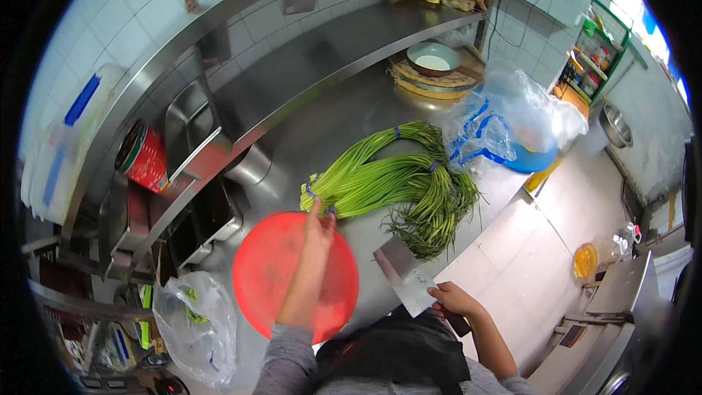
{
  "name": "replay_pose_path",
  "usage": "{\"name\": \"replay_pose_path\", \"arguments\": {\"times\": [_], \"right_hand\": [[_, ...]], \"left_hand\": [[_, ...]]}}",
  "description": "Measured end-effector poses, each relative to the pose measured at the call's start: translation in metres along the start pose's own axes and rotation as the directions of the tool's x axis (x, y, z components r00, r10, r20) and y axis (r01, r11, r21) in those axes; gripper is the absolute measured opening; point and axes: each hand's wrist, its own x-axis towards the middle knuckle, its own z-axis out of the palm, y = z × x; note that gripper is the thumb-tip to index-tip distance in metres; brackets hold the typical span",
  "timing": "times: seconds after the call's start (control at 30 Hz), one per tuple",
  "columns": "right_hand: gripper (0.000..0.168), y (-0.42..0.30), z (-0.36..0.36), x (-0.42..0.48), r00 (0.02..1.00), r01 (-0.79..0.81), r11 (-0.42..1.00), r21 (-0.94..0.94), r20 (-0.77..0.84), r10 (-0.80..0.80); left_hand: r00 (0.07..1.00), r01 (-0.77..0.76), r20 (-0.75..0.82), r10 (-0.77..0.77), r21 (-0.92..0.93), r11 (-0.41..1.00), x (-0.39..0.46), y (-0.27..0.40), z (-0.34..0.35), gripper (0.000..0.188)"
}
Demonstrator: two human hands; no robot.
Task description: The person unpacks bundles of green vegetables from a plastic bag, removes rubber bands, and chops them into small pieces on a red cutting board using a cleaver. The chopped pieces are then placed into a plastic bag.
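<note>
Bundles of green garlic scapes point(373, 181) lie on the steel worktop, tied with purplish bands, their pale cut ends to the left and thin curled tips to the right. At those cut ends are the fingers of my left hand point(320, 229); whether they grip the stalks cannot be made out. Beneath my left forearm lies a round red cutting board point(260, 274), with nothing on it but dark stains. My right hand point(454, 303) grips the dark handle of a Chinese cleaver point(403, 274), its broad blade pointing up and left, over the worktop's front edge.
A clear plastic bag point(197, 329) with green scraps sits left of the board. Plastic bags point(482, 120) and a blue basin point(532, 158) stand at the right end. Behind are a pan point(433, 58) on a wooden block point(433, 85) and a steel shelf point(329, 49).
</note>
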Motion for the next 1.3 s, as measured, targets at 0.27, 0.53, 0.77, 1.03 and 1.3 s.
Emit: {"name": "replay_pose_path", "arguments": {"times": [0.27,0.53,0.77,1.03,1.3], "right_hand": [[0.030,0.018,-0.037,-0.008,0.999,0.004,1.000,0.007,-0.044,-0.003],[0.031,0.016,-0.045,-0.007,0.999,0.030,0.999,0.010,-0.023,-0.030],[0.031,0.007,-0.045,-0.003,0.998,0.065,0.993,-0.098,0.015,-0.064],[0.031,-0.009,-0.042,0.003,0.998,0.063,0.988,-0.138,-0.003,-0.064],[0.029,-0.034,-0.032,0.030,0.984,0.154,0.958,-0.242,0.127,-0.127]], "left_hand": [[0.933,0.133,-0.262,-0.246,-0.384,0.914,0.046,0.014,0.065,0.038],[0.872,-0.489,-0.120,0.474,-0.205,0.848,0.006,0.017,0.116,0.028],[0.273,-0.947,0.247,0.930,-0.103,0.306,-0.103,0.066,0.185,0.032],[-0.280,-0.956,-0.048,0.959,-0.074,-0.283,-0.265,0.165,0.133,0.039],[-0.281,-0.859,0.397,0.874,0.301,-0.413,-0.362,0.238,-0.001,0.040]]}}
